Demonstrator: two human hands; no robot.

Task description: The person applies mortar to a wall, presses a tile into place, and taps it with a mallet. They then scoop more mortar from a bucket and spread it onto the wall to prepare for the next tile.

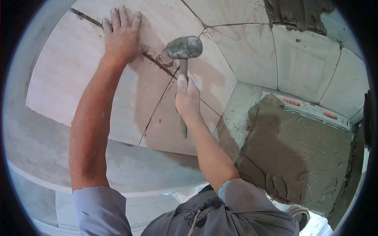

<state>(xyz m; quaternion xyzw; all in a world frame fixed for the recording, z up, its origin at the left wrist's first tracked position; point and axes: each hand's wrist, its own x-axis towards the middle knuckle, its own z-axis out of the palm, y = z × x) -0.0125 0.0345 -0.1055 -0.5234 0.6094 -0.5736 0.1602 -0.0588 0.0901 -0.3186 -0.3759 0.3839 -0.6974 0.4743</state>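
My left hand lies flat on a pale wall tile at the upper left, its fingers spread across a dark joint. Wrapped round the handle of a mallet is my right hand, in the middle of the view. The mallet's grey, worn head points up, in front of the tiles, and casts a shadow on them. Whether the head touches the tile, I cannot tell. Brown smears mark the tile beside the joint, between my left hand and the mallet.
Ridged grey mortar covers a surface at the lower right. A long spirit level lies along its back edge, against more tiles. Wet mortar clings above them. A round container stands at the bottom right.
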